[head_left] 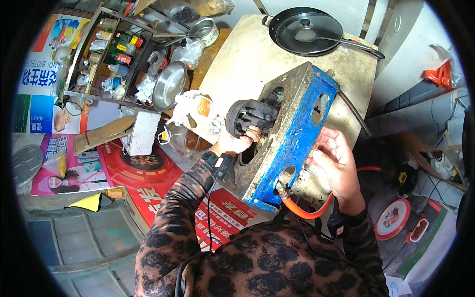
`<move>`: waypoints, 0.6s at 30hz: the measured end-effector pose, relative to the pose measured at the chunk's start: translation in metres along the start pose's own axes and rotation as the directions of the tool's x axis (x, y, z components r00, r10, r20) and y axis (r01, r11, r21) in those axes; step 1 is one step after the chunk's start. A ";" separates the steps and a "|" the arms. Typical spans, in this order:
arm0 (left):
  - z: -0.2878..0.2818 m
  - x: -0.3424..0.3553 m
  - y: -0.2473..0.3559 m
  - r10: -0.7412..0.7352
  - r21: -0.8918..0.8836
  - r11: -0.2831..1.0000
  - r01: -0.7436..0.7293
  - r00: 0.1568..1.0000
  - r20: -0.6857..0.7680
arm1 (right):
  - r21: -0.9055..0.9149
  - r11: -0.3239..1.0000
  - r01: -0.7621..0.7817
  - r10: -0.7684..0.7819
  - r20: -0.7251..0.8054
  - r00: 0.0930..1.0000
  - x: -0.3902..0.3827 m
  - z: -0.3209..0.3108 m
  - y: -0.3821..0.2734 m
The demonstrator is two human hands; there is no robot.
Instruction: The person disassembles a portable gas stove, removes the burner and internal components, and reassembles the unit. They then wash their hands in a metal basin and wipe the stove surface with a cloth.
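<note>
A gas stove [297, 143] with a blue front panel and a grimy metal top stands tilted at the table's near edge. My left hand [233, 143] is closed around the lower part of a black cast burner [251, 117] beside the stove's top. Its underside hides some of the fingers. Against the blue panel, my right hand [339, 166] has bent fingers, with thumb and fingertips drawn together; whatever they pinch is hidden. An orange gas hose [302, 213] joins a brass fitting [282, 188] low on the panel and curves beneath my right wrist.
On the pale table [237, 64], a black frying pan [309, 32] with a glass lid sits at the far end. A dark rod [354, 111] juts beyond the stove. Leftward are a shelf of bottles [121, 52], a metal bowl [169, 85] and a white foam block [143, 132].
</note>
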State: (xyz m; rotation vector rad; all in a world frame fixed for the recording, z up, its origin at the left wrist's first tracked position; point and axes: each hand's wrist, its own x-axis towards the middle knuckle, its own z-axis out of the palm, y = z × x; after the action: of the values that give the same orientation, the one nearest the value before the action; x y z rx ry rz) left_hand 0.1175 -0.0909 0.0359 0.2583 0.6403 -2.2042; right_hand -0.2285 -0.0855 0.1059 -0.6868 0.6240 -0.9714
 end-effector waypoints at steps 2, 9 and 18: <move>0.002 0.000 -0.001 -0.006 0.003 1.000 0.006 1.000 -0.018 | -0.007 1.000 -0.018 0.018 -0.012 1.000 0.001 0.001 -0.002; 0.004 0.007 -0.003 0.006 0.169 0.986 -0.010 1.000 0.022 | -0.144 0.988 -0.058 0.053 -0.040 0.998 -0.002 -0.006 -0.005; -0.007 0.030 -0.039 0.222 0.545 0.824 -0.156 0.973 -0.057 | -0.302 0.929 -0.216 0.143 -0.245 0.959 -0.030 -0.061 -0.005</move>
State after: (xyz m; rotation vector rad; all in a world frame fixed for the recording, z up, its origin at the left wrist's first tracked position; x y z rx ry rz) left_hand 0.0682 -0.0863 0.0322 0.7174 0.0281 -2.1398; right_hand -0.2889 -0.0754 0.0766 -0.8033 1.0425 -0.7834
